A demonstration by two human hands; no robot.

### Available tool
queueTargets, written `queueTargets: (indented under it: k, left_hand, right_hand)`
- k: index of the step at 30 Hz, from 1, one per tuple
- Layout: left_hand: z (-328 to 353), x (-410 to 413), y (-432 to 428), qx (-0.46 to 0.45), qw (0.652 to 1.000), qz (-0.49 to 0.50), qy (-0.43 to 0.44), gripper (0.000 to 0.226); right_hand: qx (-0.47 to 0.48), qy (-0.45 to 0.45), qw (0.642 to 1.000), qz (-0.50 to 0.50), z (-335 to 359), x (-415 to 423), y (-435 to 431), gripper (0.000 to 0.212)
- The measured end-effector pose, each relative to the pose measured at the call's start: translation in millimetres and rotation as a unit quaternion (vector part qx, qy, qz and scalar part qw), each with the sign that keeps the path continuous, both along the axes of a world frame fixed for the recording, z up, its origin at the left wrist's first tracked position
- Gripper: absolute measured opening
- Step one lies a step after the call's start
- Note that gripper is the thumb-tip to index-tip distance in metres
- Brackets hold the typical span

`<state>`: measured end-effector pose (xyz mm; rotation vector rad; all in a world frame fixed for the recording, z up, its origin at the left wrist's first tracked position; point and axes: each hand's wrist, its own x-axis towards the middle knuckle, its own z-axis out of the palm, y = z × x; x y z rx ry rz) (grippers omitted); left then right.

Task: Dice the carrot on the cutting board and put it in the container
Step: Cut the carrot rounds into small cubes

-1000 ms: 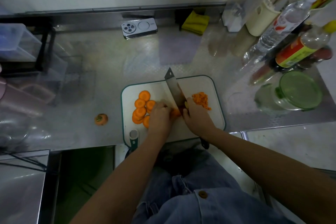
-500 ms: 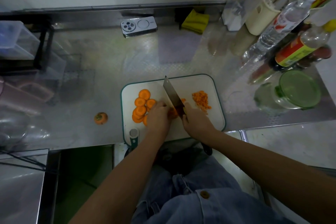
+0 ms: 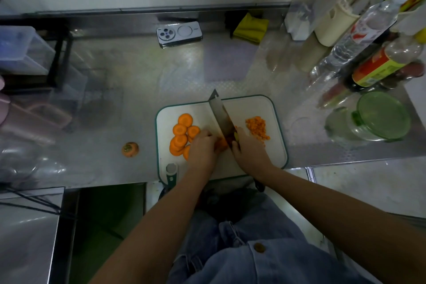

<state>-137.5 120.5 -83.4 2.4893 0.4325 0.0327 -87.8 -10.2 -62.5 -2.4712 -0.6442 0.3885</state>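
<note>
1. Where the steel worktop (image 3: 115, 99) stretches left of the cutting board (image 3: 275, 110), a cut-off carrot end (image 3: 130, 149) lies alone, well apart from the board.
2. On the board's left part, round carrot slices (image 3: 182, 134) lie flat in an overlapping heap.
3. Just right of the slices, the left hand (image 3: 202, 148) has its fingers curled down over a carrot piece (image 3: 221, 144), pinning it to the board. Whether the fingertips touch the blade cannot be told.
4. The knife (image 3: 220, 114) slants from the board's far rim down to the hands. Its tip reaches just past that rim and its edge is down on the carrot piece.
5. The right hand (image 3: 250, 155) is clamped round the knife's handle, which it mostly hides.
6. A small pile of diced carrot (image 3: 257, 128) sits on the board's right part, just beyond the right hand and apart from the blade.
7. The container (image 3: 341, 127), clear glass with a green lid on it, stands on the worktop well to the right of the board.
8. Along the far side, a phone (image 3: 179, 33) lies camera-side up, a yellow cloth (image 3: 251, 27) lies to its right, and bottles (image 3: 359, 30) crowd the right corner behind the container.
</note>
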Motion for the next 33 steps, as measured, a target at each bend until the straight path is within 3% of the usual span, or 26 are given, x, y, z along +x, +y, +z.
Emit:
queueTargets:
  k: [3,10,18,25,28,30,33]
  left_hand:
    - [-4.5,-3.6,2.0,0.023,1.0,-0.006,0.01,0.02]
    - [-5.6,-6.3,-0.1,0.034,0.999,0.004,0.015,0.006]
    - [-7.0,-3.0,-0.8,0.026,0.999,0.006,0.031,0.01]
    - [-2.6,-5.3,0.0,0.03,0.999,0.006,0.017,0.009]
    - [-0.9,-5.8,0.7,0.027,0.999,0.017,0.021,0.013]
    - [-1.6,-6.2,1.0,0.022,0.999,0.029,0.024,0.012]
    - [-2.3,-6.0,1.0,0.016,0.999,0.045,0.024,0.009]
  right_hand:
    - [-0.007,-0.015,1.0,0.021,8.3,1.7,-2.6,0.029]
    - [-0.037,0.021,0.998,0.041,7.2,-6.7,-5.0,0.052]
    - [-0.084,0.034,0.996,0.021,-3.0,-15.6,4.8,0.041]
    - [-0.028,0.018,0.999,0.005,-5.2,-9.1,2.7,0.046]
    - [0.008,0.0,1.0,0.004,2.9,-2.1,0.4,0.033]
    - [0.01,-0.013,1.0,0.02,8.9,0.4,-1.6,0.028]
    - [-0.018,-0.012,0.998,0.05,13.7,-0.9,-2.6,0.039]
